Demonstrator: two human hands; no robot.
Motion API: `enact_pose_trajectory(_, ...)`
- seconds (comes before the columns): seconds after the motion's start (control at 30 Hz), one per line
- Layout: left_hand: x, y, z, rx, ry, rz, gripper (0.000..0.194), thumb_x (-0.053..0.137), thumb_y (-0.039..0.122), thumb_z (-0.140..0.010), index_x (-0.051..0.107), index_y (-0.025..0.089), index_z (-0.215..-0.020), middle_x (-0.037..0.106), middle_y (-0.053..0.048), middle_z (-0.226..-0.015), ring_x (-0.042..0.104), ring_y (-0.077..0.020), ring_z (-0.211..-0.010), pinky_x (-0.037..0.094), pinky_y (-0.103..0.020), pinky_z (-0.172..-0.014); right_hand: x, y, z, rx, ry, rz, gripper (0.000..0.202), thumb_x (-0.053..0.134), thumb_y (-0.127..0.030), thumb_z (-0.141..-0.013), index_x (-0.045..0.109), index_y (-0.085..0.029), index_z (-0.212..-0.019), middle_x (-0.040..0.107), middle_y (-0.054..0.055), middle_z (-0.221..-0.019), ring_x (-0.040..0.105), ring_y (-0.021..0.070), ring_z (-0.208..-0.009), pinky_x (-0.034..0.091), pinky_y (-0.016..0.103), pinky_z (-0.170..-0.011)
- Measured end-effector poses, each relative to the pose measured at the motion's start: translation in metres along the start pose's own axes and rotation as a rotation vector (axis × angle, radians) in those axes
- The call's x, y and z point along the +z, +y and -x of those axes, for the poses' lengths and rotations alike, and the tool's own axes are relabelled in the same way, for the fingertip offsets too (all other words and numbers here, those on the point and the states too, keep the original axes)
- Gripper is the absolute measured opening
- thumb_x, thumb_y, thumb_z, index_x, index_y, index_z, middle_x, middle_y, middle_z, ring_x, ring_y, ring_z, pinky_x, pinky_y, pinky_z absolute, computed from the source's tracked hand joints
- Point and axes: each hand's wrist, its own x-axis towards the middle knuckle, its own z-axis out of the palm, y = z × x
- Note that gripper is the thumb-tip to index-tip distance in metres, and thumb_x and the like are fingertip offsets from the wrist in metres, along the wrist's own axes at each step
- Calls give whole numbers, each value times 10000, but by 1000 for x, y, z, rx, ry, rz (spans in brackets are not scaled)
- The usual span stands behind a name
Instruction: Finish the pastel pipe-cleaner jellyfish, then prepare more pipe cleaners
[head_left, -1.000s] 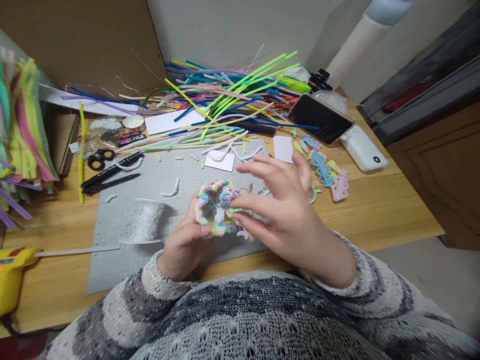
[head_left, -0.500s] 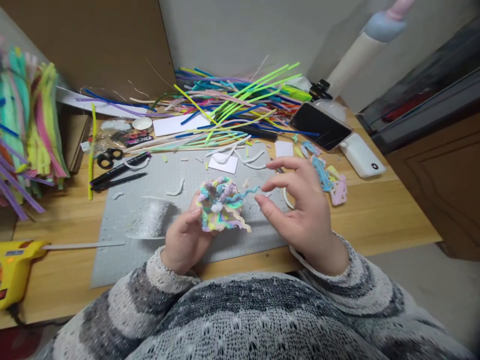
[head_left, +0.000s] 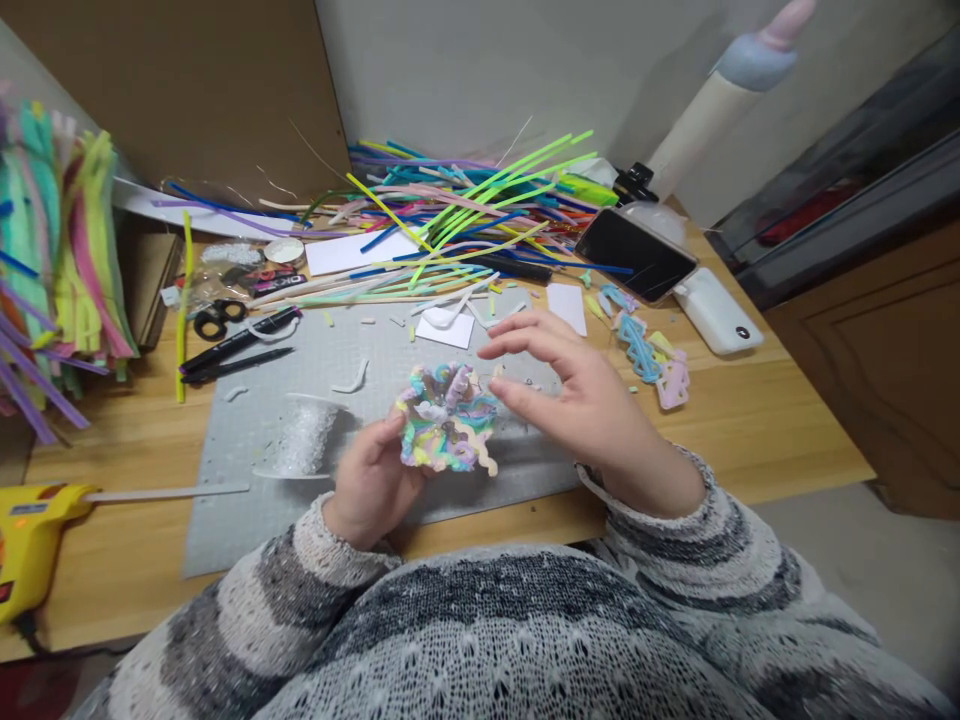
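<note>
My left hand [head_left: 379,475] holds a pastel pipe-cleaner craft [head_left: 442,425] by its left edge, thumb on top. The craft is roughly square, with a fuzzy multicoloured border and curled lilac, blue, yellow and cream pieces inside. A wavy cream strand sticks out at its lower right. Over the craft's right side hovers my right hand [head_left: 577,400], thumb and fingers apart with nothing visible between them. Whether a fingertip touches the craft's upper right edge, I cannot tell. Both hands are above a grey cutting mat [head_left: 247,520].
A spool of clear thread or beads [head_left: 304,438] lies left of the craft. Scissors [head_left: 219,318] and black pens [head_left: 240,340] are behind it. A yellow glue gun [head_left: 34,545] lies far left. Pipe cleaners [head_left: 465,200] pile at the back; a phone [head_left: 636,252] rests at right.
My right hand has moved left to the craft. The wavy blue strand that stuck out to the right now lies closer in. My left hand keeps its hold, with the craft slightly turned.
</note>
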Motion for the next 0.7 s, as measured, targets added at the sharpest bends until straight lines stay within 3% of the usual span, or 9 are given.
enact_pose_trajectory(0.17,1,-1,1,22,-40,-20,464,574,360,-804,594,227,-1249,691,-51,-1125,645,-262,-989,546,-354,-732,6,-3,-1,-13,-37,123,62,661,-243,-822,683,-214,-873,624,65,-1107,565,240,-1124,393,465,-998)
enact_pose_trajectory(0.33,-1,-1,1,22,-35,-10,493,572,370,-824,561,242,-1300,666,-50,-1195,647,-245,-979,552,-339,-716,9,-6,3,-11,0,162,32,652,-220,-817,661,-215,-787,642,47,-1088,578,236,-1081,363,466,-987)
enact_pose_trajectory(0.57,1,-3,0,130,-168,-39,502,528,408,-912,464,276,-1392,554,-43,-1381,513,-264,-1270,470,-410,-1021,5,-15,14,-52,-37,254,44,663,-197,-800,671,-240,-794,614,30,-1172,542,230,-1145,261,500,-1061)
enact_pose_trajectory(0.7,-1,-5,-2,159,-202,-67,574,573,498,-874,460,278,-1392,594,-71,-1326,529,-290,-1257,459,-440,-1035,4,-12,23,-84,10,246,46,681,-240,-811,709,-275,-800,607,29,-1199,537,240,-1160,250,531,-1067)
